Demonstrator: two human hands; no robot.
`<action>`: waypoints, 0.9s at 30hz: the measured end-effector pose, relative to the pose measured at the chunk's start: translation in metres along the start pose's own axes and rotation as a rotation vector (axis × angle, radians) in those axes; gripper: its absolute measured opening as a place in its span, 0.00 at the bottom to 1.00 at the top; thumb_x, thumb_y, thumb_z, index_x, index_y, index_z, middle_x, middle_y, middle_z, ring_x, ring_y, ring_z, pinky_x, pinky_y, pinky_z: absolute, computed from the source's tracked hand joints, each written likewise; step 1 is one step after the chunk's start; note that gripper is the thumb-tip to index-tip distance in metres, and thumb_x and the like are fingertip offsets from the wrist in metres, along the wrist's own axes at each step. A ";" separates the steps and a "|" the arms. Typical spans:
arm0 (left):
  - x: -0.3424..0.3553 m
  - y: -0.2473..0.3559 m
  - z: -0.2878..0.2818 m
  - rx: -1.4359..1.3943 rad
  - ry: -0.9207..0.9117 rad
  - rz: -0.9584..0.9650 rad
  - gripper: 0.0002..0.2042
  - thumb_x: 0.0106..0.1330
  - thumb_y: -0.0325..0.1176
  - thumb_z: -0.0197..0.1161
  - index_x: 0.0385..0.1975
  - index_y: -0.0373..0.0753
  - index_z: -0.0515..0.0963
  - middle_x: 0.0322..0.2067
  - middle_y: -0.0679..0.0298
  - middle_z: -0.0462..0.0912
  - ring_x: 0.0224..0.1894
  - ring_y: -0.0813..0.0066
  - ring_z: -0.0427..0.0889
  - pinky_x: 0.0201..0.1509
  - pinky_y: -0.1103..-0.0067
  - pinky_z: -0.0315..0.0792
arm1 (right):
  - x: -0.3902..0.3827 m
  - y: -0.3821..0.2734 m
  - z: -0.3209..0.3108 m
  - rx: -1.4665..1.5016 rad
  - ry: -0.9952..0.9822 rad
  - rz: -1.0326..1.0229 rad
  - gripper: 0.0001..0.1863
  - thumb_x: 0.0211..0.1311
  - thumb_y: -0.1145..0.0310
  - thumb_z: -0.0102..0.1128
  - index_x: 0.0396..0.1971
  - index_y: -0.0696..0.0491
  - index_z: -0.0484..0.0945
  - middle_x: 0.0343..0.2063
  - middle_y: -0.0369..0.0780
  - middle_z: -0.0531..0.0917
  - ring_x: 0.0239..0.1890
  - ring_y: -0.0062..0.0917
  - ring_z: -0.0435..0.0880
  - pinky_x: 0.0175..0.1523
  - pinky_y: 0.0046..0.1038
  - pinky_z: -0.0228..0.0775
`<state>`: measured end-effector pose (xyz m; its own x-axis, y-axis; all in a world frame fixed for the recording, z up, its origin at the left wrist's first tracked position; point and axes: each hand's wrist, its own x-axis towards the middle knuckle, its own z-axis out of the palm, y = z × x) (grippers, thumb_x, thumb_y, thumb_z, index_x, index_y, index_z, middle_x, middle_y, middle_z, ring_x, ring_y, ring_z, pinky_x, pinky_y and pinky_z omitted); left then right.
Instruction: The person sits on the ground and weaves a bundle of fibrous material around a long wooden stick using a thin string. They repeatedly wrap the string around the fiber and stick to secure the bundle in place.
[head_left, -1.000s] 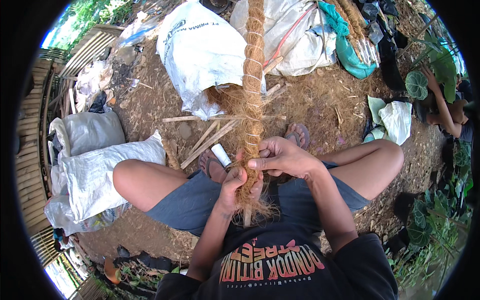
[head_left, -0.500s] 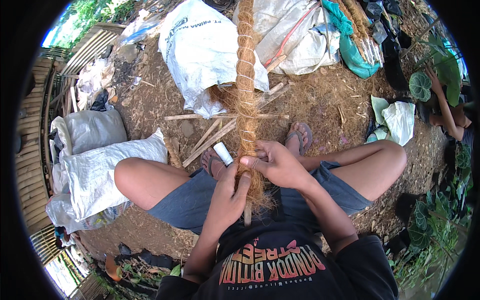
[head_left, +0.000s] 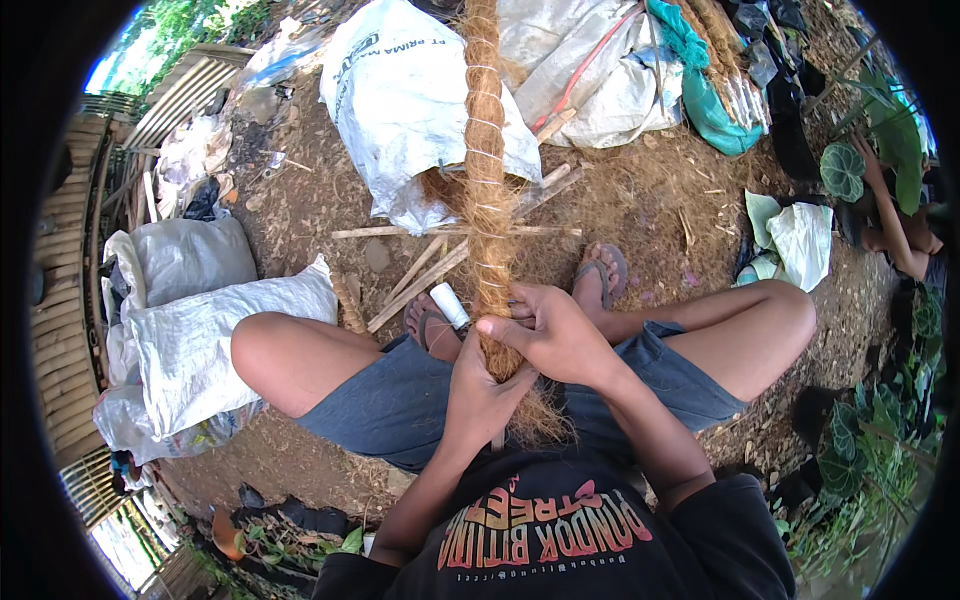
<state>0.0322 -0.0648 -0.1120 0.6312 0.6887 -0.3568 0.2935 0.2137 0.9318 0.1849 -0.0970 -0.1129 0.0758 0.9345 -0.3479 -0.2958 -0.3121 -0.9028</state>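
Note:
A long pole wrapped in brown coconut fibre point(head_left: 486, 170), bound round with pale string, runs from the top of the view down to my lap. Near its lower end, my left hand point(head_left: 485, 395) curls round the fibre from below and the left. Just above, my right hand point(head_left: 550, 335) closes on the pole from the right, its thumb pressed across the front. Loose fibre strands fan out under my left hand. A white spool of string point(head_left: 450, 305) is just left of the pole, by my sandalled foot.
Thin wooden sticks point(head_left: 420, 285) lie crossed on the dirt ahead. Beyond them is an open white sack point(head_left: 395, 110) with fibre at its mouth. Stuffed white sacks point(head_left: 235, 340) stand at the left. Crumpled sheeting point(head_left: 800, 245) lies right, near another person's arm point(head_left: 880, 190).
My left hand has moved right and wrapped further round the pole's lower end. The pole has shifted slightly left at the top. My right hand stays nearly in place.

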 end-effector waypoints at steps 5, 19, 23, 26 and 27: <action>-0.004 -0.005 -0.004 0.067 0.024 -0.069 0.18 0.70 0.26 0.63 0.58 0.31 0.72 0.47 0.59 0.83 0.50 0.75 0.81 0.55 0.76 0.74 | 0.000 0.003 0.000 0.039 -0.016 0.005 0.15 0.73 0.70 0.62 0.52 0.65 0.76 0.38 0.37 0.85 0.40 0.13 0.78 0.45 0.24 0.74; -0.016 -0.050 -0.018 -0.741 0.262 -0.261 0.09 0.67 0.29 0.56 0.41 0.31 0.76 0.31 0.62 0.81 0.29 0.76 0.79 0.33 0.82 0.71 | -0.006 0.038 0.014 1.279 0.106 0.228 0.16 0.81 0.59 0.48 0.54 0.54 0.76 0.24 0.27 0.61 0.28 0.14 0.62 0.32 0.19 0.59; -0.011 -0.050 -0.030 -0.973 -0.045 -0.244 0.10 0.65 0.32 0.55 0.37 0.31 0.75 0.23 0.60 0.76 0.20 0.74 0.74 0.23 0.79 0.66 | -0.001 0.039 0.009 1.196 0.036 0.165 0.17 0.80 0.60 0.50 0.57 0.55 0.75 0.25 0.26 0.62 0.27 0.13 0.63 0.29 0.16 0.57; -0.007 -0.046 -0.031 -0.959 -0.095 -0.269 0.10 0.62 0.35 0.55 0.34 0.32 0.73 0.20 0.61 0.73 0.15 0.73 0.69 0.19 0.78 0.61 | 0.005 0.035 0.002 1.007 0.003 0.221 0.20 0.78 0.60 0.55 0.60 0.57 0.73 0.26 0.26 0.64 0.27 0.12 0.65 0.27 0.15 0.57; -0.007 -0.045 -0.031 -0.957 -0.111 -0.284 0.11 0.62 0.36 0.55 0.34 0.33 0.72 0.19 0.61 0.72 0.15 0.74 0.68 0.18 0.78 0.60 | 0.004 0.034 0.001 0.938 -0.012 0.260 0.21 0.78 0.61 0.56 0.61 0.58 0.73 0.26 0.25 0.65 0.27 0.11 0.64 0.27 0.15 0.56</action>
<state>-0.0076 -0.0572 -0.1492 0.7053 0.4672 -0.5332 -0.2257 0.8610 0.4558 0.1739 -0.1041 -0.1451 -0.1071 0.8587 -0.5011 -0.9408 -0.2506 -0.2283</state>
